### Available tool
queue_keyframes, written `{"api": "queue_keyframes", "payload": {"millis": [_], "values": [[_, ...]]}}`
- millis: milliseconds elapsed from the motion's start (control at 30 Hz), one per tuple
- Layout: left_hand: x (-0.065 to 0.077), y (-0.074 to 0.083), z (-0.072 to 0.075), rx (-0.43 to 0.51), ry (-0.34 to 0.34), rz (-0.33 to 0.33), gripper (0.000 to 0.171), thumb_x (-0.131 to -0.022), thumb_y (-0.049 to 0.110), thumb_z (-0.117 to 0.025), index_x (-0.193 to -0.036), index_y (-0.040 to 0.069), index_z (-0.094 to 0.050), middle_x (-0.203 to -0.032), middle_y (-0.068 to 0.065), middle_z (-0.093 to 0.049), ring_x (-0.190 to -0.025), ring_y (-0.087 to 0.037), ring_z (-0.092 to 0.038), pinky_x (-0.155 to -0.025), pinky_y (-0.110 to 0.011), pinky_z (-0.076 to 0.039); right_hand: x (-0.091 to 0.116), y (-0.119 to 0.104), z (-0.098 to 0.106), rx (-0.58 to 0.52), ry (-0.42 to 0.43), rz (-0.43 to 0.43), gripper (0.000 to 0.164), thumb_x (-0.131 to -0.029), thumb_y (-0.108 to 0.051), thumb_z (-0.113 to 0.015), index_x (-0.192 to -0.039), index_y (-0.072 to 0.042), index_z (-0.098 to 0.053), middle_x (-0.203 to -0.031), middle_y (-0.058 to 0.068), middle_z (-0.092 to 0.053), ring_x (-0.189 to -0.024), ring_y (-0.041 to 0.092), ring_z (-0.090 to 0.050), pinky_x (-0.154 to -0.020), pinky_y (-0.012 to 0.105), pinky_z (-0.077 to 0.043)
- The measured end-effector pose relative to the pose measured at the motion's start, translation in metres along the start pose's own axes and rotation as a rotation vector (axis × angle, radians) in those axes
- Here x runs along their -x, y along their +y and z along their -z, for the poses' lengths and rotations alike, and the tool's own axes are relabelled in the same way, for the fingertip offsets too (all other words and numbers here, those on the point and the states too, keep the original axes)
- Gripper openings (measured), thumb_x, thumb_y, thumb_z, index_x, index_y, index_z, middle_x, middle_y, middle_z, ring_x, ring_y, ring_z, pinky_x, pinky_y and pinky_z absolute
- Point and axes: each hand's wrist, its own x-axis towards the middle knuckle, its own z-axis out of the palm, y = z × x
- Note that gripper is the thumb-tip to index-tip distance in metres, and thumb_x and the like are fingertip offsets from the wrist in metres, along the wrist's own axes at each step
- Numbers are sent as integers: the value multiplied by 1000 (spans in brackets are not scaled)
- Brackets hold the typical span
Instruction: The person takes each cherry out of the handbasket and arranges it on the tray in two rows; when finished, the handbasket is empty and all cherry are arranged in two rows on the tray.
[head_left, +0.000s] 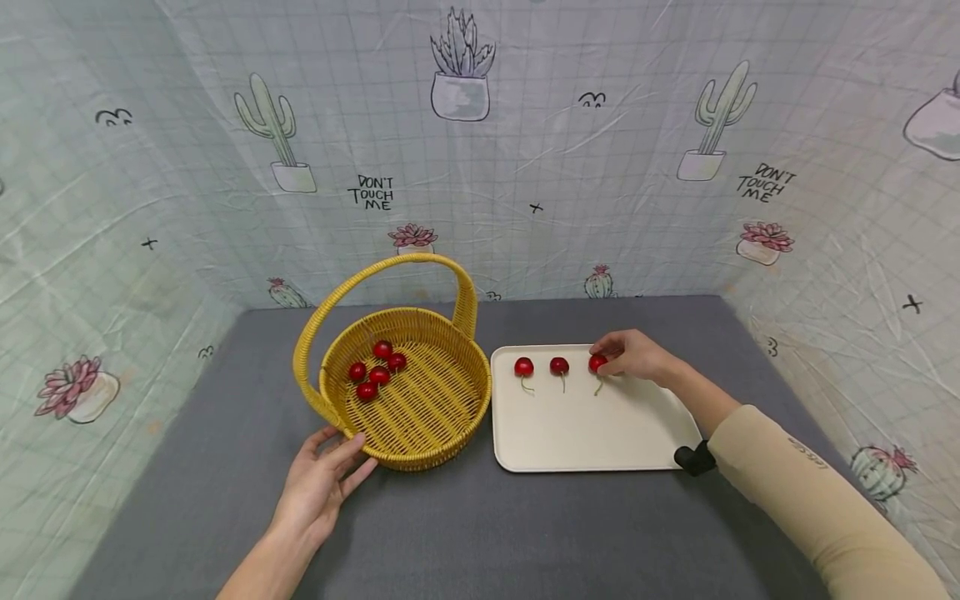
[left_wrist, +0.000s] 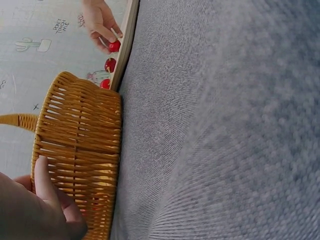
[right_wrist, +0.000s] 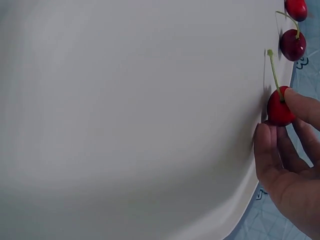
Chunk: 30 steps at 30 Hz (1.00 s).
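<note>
Soft even light; close grey cloth [left_wrist: 220, 120] blurred; tray [right_wrist: 130, 100] softly shadowed.

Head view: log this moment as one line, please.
left hand: touching basket | right hand: pinching stemmed cherry at far side of tray | tray: two more cherries | basket: five cherries

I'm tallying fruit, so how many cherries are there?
8: five cherries in the basket, three cherries on the tray, the right hand pinching the rightmost. Others could be hidden.
</note>
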Motion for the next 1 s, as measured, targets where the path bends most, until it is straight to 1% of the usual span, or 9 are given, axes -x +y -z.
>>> {"api": "queue_keyframes", "payload": {"millis": [167,333,533,767,867,1000], "values": [[0,0,1,11,1,-4,59,-104,9,-63,-143,16,-19,-133,-8,-45,-114,-16,-60,-102,-34,-54,-3,1,-1,13,2,4,38,-92,-3,-76,-127,7,-64,-120,20,-63,-106,31,-55,-83,34,-52],[0,-1,1,13,2,-5,59,-104,9,-64,-142,17,-20,-132,-7,-46,-113,-16,-60,-101,-34,-54,-4,1,-2,3,-1,6,38,-92,-5,-77,-126,6,-64,-120,20,-63,-106,30,-54,-83,34,-51],[0,-1,1,6,-4,-11,62,-104,9,-63,-146,15,-18,-135,-9,-45,-114,-17,-60,-102,-34,-54,-4,-1,-2,1,-14,-1,42,-92,-7,-78,-129,6,-62,-125,22,-61,-110,32,-54,-88,35,-51],[0,0,1,11,-7,-5,59,-105,8,-61,-146,15,-18,-133,-8,-45,-113,-16,-60,-102,-34,-54,0,-7,6,6,-33,17,45,-94,-7,-75,-133,8,-58,-129,25,-60,-115,35,-58,-93,43,-54],[0,0,1,9,-10,-6,57,-106,7,-59,-145,15,-18,-133,-8,-45,-112,-15,-60,-102,-34,-54,1,-13,11,-14,-35,27,44,-95,-6,-73,-134,9,-57,-132,28,-58,-116,37,-58,-97,49,-54],[0,-1,1,8,-10,-9,56,-106,6,-58,-145,15,-18,-134,-8,-45,-112,-16,-60,-102,-34,-54,1,-28,17,-37,-45,58,44,-95,-4,-72,-134,9,-56,-136,31,-54,-118,39,-57,-102,54,-52]]}}
